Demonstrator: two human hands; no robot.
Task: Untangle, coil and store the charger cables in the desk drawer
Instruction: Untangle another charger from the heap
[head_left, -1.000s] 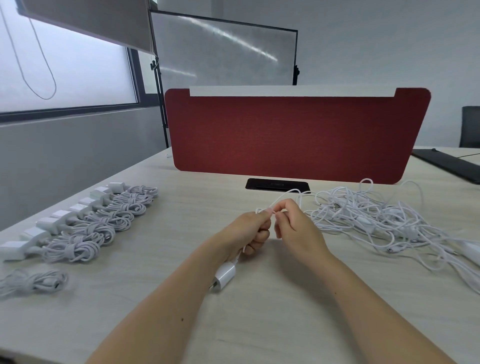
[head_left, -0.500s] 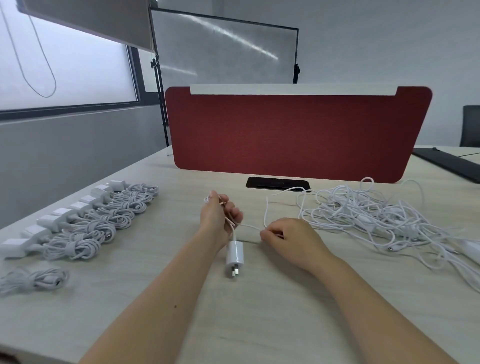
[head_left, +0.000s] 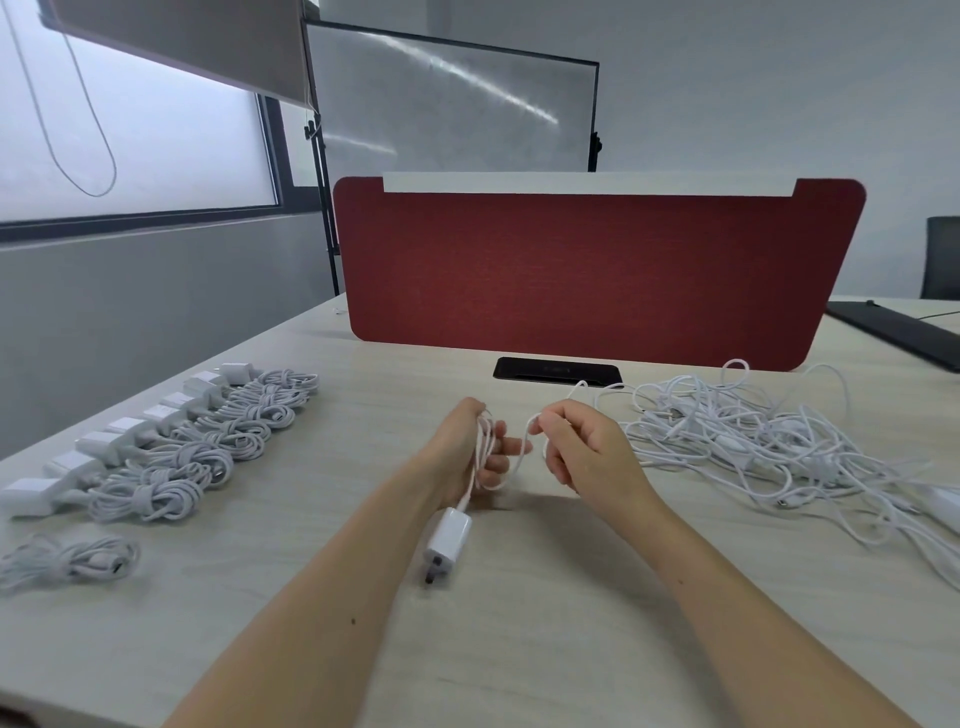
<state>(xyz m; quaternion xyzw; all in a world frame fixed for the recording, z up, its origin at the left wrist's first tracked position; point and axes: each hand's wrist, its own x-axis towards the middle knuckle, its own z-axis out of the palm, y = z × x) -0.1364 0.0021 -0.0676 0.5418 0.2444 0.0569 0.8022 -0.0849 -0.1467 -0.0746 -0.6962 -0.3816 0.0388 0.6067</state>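
Note:
My left hand (head_left: 467, 449) has a white charger cable (head_left: 485, 452) looped around its fingers, and the white plug adapter (head_left: 447, 538) hangs below it just above the desk. My right hand (head_left: 582, 447) pinches the same cable a little to the right; from there the cable runs off into a tangled heap of white cables (head_left: 769, 447) on the right. A row of several coiled chargers with adapters (head_left: 171, 447) lies on the left. One coiled cable without an adapter (head_left: 67, 561) lies alone at the near left.
A red desk divider (head_left: 597, 270) stands across the back of the wooden desk (head_left: 519, 649), with a black cable port (head_left: 558, 370) in front of it. A dark flat object (head_left: 904, 332) lies at the far right. No drawer is in view.
My left hand has turned and taken more loops of cable around its fingers. My right hand has lifted off the desk and come closer to the left one, feeding the cable.

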